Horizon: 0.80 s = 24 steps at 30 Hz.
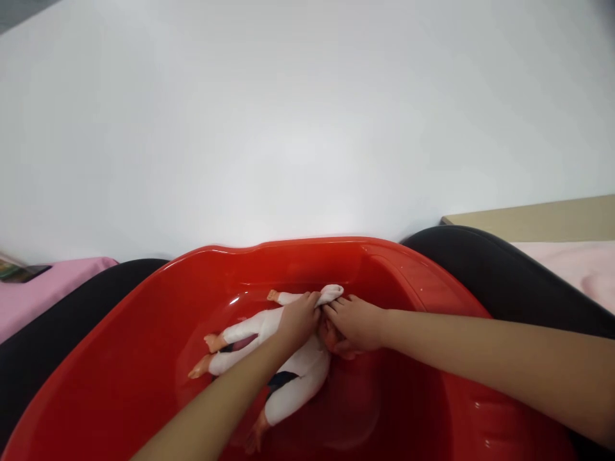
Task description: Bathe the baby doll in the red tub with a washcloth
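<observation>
Left hand [298, 318] closed on white cloth [331, 293], fingers pinching its near edge; right hand [358, 324] meeting it fingertip to fingertip, pinching same cloth from other side, lower fingers curled over doll's head, mostly hidden. Cloth bunched at top of doll [269, 358], just beyond both hands. Doll lying in red tub [144, 333], near middle of its floor, dressed in white suit, bare feet and hands sticking out towards left and near edge, one arm stretched up beside cloth. Both forearms reaching in over tub's near rim, left from below, right from right side. Black cushion [504, 275] behind tub on both sides. Pink fabric [43, 288] far left, pale pink fabric [576, 262] far right, white wall [307, 115] above
</observation>
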Each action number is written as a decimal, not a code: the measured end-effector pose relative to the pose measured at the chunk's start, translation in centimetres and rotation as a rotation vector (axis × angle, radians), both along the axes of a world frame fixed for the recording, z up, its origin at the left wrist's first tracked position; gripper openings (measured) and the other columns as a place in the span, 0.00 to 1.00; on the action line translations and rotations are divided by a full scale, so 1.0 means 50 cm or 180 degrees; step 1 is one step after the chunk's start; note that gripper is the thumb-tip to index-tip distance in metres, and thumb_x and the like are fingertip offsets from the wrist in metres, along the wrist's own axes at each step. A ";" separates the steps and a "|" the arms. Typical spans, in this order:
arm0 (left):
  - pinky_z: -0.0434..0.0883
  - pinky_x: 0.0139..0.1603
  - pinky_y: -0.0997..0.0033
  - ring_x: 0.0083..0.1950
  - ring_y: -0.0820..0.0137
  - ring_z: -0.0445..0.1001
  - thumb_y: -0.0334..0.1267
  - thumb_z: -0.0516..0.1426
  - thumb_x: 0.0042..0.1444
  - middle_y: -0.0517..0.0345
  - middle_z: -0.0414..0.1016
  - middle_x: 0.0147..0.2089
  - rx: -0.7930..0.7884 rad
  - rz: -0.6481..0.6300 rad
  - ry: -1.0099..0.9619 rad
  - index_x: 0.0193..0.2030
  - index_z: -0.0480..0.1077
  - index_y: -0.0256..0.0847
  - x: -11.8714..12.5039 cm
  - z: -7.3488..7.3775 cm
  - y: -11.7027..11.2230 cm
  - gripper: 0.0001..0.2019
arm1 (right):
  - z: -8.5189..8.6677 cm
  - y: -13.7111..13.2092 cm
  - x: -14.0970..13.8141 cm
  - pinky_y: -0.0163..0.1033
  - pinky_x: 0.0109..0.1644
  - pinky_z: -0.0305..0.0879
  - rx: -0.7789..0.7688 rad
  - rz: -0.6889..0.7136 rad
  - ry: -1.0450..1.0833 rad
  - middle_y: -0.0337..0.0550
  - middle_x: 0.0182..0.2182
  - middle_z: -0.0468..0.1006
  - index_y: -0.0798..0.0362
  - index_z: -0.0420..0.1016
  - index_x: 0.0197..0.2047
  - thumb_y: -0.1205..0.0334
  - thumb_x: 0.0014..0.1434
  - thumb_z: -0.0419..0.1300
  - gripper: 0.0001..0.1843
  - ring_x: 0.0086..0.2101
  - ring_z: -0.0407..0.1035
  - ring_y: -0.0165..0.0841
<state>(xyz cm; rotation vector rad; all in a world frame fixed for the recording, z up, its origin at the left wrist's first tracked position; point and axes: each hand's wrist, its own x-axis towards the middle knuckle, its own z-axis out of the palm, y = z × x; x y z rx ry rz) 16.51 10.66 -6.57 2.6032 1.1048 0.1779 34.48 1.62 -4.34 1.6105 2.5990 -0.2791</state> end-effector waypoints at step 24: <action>0.65 0.38 0.66 0.44 0.60 0.80 0.50 0.44 0.73 0.49 0.81 0.47 0.0132 0.1126 0.0121 0.50 0.68 0.43 -0.100 -0.048 0.183 0.17 | 0.034 0.003 -0.011 0.59 0.66 0.60 -0.0587 -0.0473 0.0440 0.61 0.64 0.71 0.60 0.66 0.69 0.50 0.53 0.69 0.45 0.60 0.67 0.56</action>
